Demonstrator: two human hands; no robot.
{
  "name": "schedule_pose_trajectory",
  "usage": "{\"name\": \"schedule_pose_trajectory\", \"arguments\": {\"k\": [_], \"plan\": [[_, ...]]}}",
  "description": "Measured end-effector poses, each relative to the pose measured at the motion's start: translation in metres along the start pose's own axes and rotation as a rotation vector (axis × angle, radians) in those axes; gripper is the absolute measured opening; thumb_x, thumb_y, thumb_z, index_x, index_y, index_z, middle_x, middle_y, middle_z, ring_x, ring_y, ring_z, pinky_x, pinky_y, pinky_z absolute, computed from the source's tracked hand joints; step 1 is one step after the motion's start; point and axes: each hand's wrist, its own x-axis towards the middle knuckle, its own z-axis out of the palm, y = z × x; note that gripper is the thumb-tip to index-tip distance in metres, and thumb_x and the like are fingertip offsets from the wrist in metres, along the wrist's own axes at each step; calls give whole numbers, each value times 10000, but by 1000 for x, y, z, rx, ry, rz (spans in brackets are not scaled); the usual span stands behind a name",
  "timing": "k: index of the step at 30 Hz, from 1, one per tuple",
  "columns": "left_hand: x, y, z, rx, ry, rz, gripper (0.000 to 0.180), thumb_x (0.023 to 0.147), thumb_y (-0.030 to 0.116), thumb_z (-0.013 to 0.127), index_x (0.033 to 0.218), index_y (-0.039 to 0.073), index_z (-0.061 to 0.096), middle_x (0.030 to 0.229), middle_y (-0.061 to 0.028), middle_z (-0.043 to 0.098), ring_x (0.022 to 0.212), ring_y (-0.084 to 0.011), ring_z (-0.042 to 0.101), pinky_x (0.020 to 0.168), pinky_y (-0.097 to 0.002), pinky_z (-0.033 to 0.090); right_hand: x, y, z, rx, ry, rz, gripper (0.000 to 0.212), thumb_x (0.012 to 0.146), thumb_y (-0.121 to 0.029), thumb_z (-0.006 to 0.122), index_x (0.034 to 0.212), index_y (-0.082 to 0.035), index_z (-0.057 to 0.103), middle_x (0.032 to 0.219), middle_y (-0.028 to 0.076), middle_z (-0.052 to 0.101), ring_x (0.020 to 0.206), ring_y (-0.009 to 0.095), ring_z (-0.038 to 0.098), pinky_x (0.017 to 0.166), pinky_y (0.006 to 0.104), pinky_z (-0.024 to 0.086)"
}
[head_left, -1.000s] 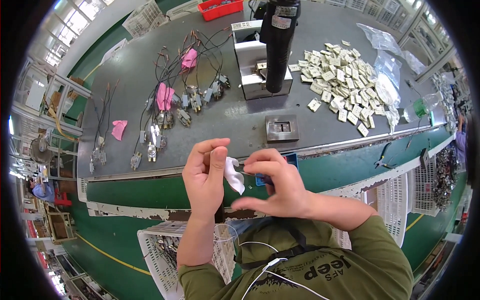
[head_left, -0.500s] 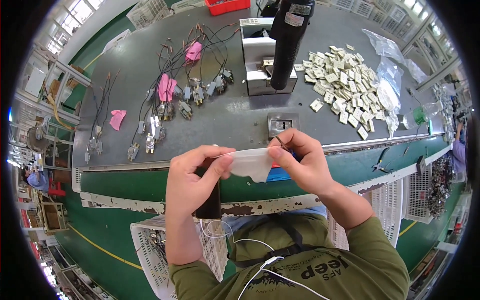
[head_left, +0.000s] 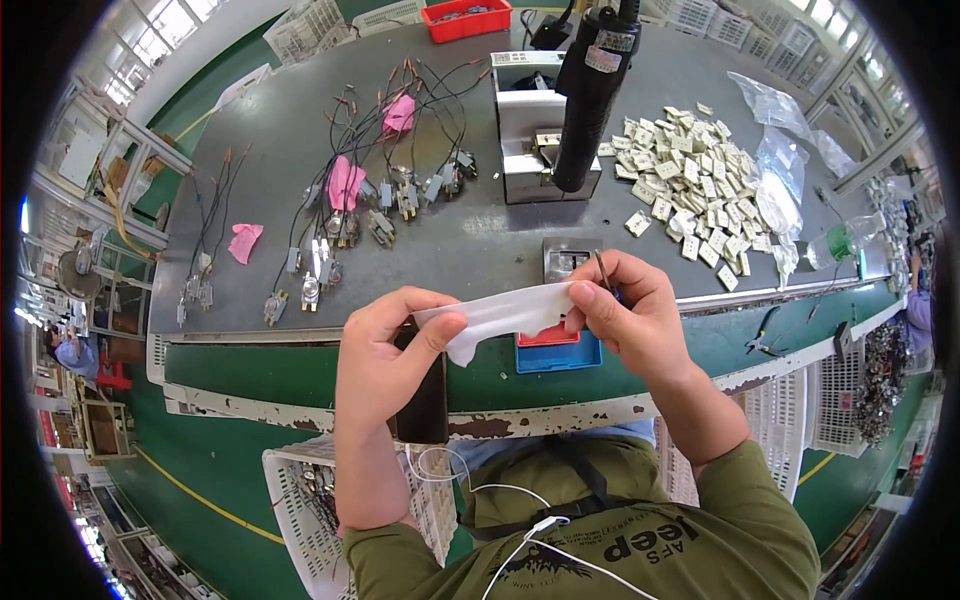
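One white strip (head_left: 515,308) was all I watched, stretched out, its ends pinched between thumb and fingers of the left hand (head_left: 385,345) and right hand (head_left: 640,318), near a blue tray (head_left: 562,360) by the table (head_left: 445,255).

White recorded on strip (head_left: 510,311), centre | pink on scraps (head_left: 346,183), upper left | dark-dotted cream on blocks (head_left: 690,172), upper right | olive noted on shirt (head_left: 725,535), bottom
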Motion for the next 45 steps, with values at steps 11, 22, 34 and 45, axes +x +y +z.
{"name": "schedule_pose_trajectory", "arguments": {"k": [11,22,34,45], "plan": [[4,-10,12,-137,164,231,187,922,183,591,890,-1,590,758,-20,580,680,-46,488,609,-188,392,-1,0,-3,-72,60,-126,122,905,-120,596,917,1,586,674,9,554,433,11,342,397,171,252],[12,-8,22,167,283,386,214,935,221,570,884,13,571,692,-2,577,561,-37,425,506,-186,343,-3,1,-8,73,41,-72,147,899,-121,617,967,9,610,868,25,633,751,49,566,636,183,465],[16,-8,23,264,312,453,181,936,201,564,891,27,557,691,-5,597,528,-51,438,498,-188,369,-8,1,-6,29,47,-54,122,893,-93,619,953,14,614,879,24,632,769,49,555,668,198,464],[21,29,7,679,-10,358,126,841,164,662,873,67,589,687,-60,616,525,-194,565,484,-277,429,5,27,-5,107,-56,376,264,911,-172,587,1111,-4,548,762,-19,535,543,17,408,456,181,295]]}}
